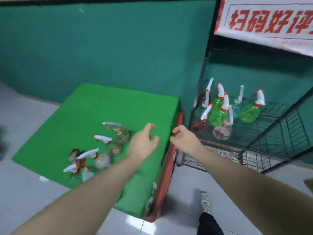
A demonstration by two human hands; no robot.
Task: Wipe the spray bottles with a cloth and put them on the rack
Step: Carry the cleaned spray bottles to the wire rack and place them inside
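Your left hand [144,141] hangs over the green table [94,106] with its fingers loosely curled and spread, holding nothing. Your right hand [183,139] is at the table's right edge, fingers bent inward; the blur hides whether they pinch anything, so its grip cannot be told. No cloth can be made out in either hand.

On the table, left of your left hand, five spray bottles can be counted, though blur makes the count unsure: a clear one farthest back [121,134], a second clear one [115,147] just in front of it, a third clear one [102,160] nearer still, a brownish one [74,155] to its left, and one at the near corner [74,168] showing mostly its white trigger head. All have white heads with red or orange trim.

On the black wire rack [271,126] to the right stand about seven bottles: three green [249,112], one pale teal [237,107], two dark reddish [200,127], and one clear brownish [221,131] at the front. They cluster close together, the rightmost green one standing apart.

A white banner with red characters [264,22] hangs above the rack.
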